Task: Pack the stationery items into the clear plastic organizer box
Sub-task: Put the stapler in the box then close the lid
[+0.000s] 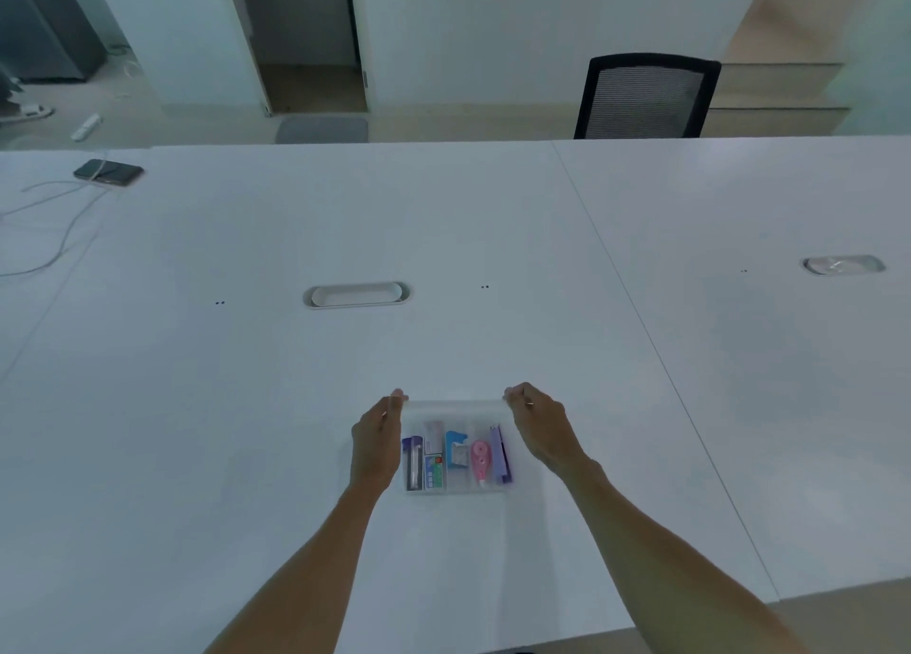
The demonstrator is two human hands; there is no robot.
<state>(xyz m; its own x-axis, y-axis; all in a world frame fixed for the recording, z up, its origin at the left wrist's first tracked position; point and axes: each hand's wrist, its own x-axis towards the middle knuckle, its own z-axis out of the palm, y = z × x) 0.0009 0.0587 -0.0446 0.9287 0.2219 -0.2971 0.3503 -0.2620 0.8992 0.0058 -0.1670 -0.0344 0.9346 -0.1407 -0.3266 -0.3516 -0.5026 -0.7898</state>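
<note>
A clear plastic organizer box [456,490] lies on the white table near me. Inside it sit a pink correction tape [480,461], a blue-and-white packet [456,451], a green-and-white card pack [434,471], a purple-capped item [413,461] at the left and a purple flat case [500,454] at the right. The box's clear lid [454,409] stands raised at the far edge. My left hand [377,444] pinches the lid's left corner and my right hand [540,429] pinches its right corner.
A cable grommet [356,294] lies further out on the table, another grommet [843,265] at far right. A phone [108,172] with a white cable [59,239] sits at the far left. A black mesh chair [646,96] stands behind the table.
</note>
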